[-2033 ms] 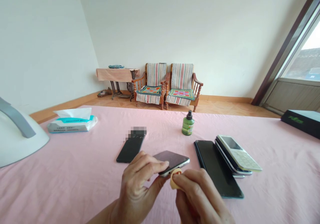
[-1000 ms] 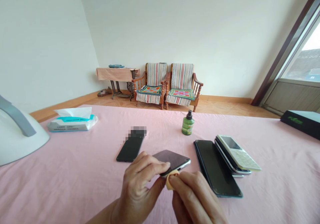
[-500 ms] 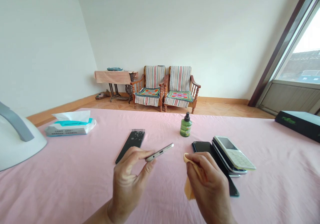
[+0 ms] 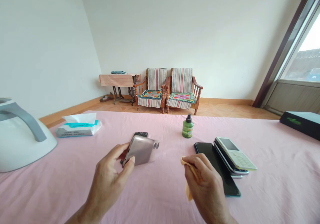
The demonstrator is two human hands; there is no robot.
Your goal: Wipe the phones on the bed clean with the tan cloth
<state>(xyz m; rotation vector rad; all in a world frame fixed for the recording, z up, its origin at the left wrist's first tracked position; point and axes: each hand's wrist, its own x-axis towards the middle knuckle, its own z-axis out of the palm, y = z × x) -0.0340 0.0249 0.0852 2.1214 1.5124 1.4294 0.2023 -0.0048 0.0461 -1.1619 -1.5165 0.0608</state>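
Note:
A pinkish-silver smartphone [image 4: 140,150] is gripped by its left edge between the thumb and fingers of my left hand [image 4: 110,170]. Its back, with camera lenses at the right end, faces me. Behind it, a black phone [image 4: 141,134] lies on the table, mostly hidden. My right hand [image 4: 206,182] pinches a yellow cloth [image 4: 189,192] that hangs below the fingers. Just right of that hand lies a dark phone [image 4: 209,154], partly covered by it. Alongside is a stack of several phones, topped by a white keypad phone [image 4: 235,153].
On the pink-covered table [image 4: 155,197] stands a green spray bottle [image 4: 188,127] beyond my hands. A tissue pack [image 4: 78,128] and a white kettle [image 4: 25,144] with a grey handle are at left. A black box [image 4: 300,124] sits at far right. Two chairs [image 4: 182,87] stand behind.
My left hand has moved left and turned the smartphone, so its back shows instead of its narrow edge. My right hand has shifted slightly left with the cloth. The view has shifted a little.

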